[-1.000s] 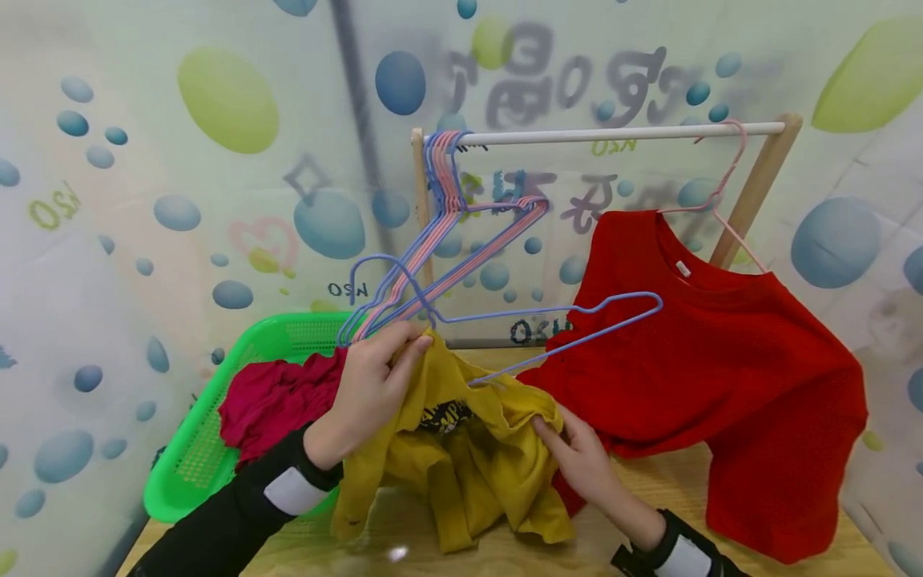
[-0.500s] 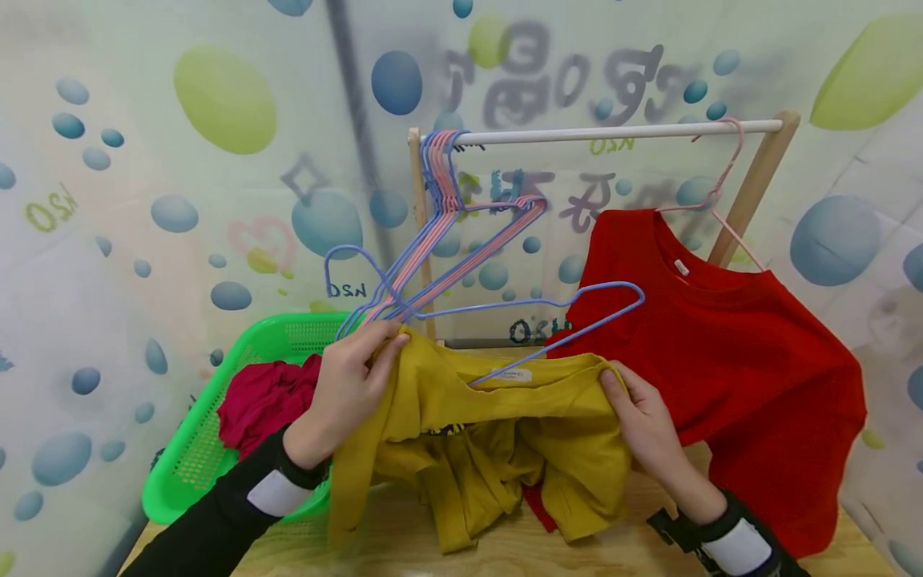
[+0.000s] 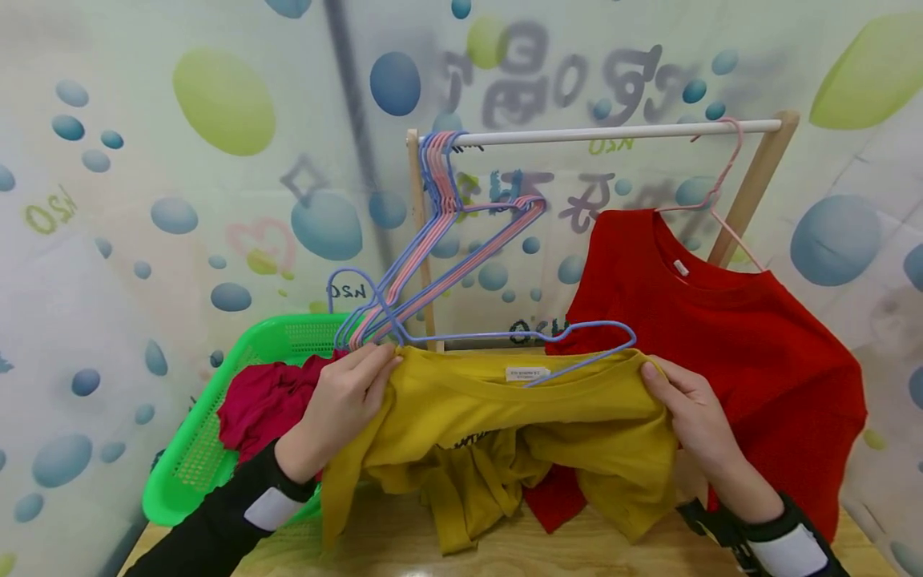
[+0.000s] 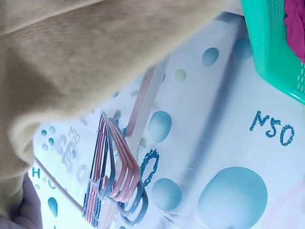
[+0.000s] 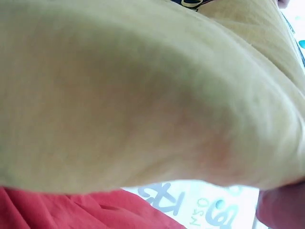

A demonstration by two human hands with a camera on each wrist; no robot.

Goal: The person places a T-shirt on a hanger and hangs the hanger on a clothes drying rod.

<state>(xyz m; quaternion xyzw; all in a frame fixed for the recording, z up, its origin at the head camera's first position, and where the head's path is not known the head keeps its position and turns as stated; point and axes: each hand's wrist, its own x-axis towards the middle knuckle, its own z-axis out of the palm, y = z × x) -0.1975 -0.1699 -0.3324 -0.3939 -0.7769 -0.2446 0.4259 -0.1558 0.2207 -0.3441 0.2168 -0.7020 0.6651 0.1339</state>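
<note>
A yellow shirt (image 3: 461, 409) with dark print hangs between both hands, its neck opening and white label (image 3: 527, 373) facing up. My left hand (image 3: 339, 401) pinches its left shoulder, close to the neck of a blue hanger (image 3: 469, 336). The hanger's hook stands up at the left. Its right end shows above the neckline, and its lower bar runs down into the neck opening; the left end is hidden by cloth. At the right shoulder, my right hand (image 3: 695, 417) pinches the fabric. Yellow cloth (image 4: 71, 62) fills much of the left wrist view.
A green basket (image 3: 169, 473) holding crimson cloth (image 3: 267, 397) stands at the left. Several blue and pink hangers (image 3: 443, 192) hang on the left of a rack's white bar (image 3: 577, 135). At its right end, a red shirt (image 3: 692, 336) hangs on a pink hanger (image 3: 714, 192).
My right hand has moved right, drawing the yellow shirt's neckline out wide and flat. My left hand shifted slightly left and the blue hanger, after rising a little, has dropped lower.
</note>
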